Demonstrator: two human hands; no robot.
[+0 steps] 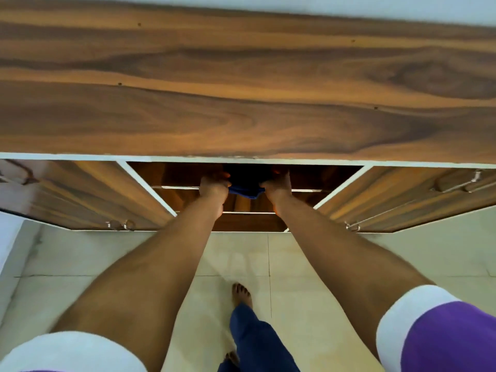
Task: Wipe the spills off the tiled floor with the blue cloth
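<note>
The blue cloth (246, 191) hangs bunched between my two hands, just inside an open wooden cabinet (188, 200) under the counter. My left hand (213, 187) grips its left end. Its right end is in my right hand (277, 187). Much of the cloth is lost in the dark of the cabinet. The pale tiled floor (316, 264) lies below, with faint wet streaks (239, 264) in front of my bare foot (241, 294).
A wide wooden countertop (241, 84) fills the upper view. Two cabinet doors stand swung open, the left door (88, 200) and the right door (408, 200), each with metal handles. A white ledge (8, 237) is at far left.
</note>
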